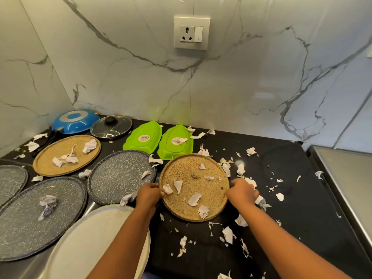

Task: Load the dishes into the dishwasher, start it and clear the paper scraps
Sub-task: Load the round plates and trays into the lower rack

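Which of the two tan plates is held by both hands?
The nearer tan plate, right of centre: the left hand and right hand grip its opposite rims. The farther tan plate lies untouched at back left, by the blue pan.

- Round tan speckled plate [194, 187], face up and carrying several scraps, gripped at its rim between left hand [149, 195] and right hand [242, 193].
- Torn white paper scraps [228, 234] lie scattered around the right hand.

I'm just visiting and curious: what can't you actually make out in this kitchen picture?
Head view only:
- Left green tray label: print too small.
- White plate: cut by the bottom edge, partly behind the left arm.
- Leftmost grey plate: cut by the left edge.
- Dishwasher: outside the frame.
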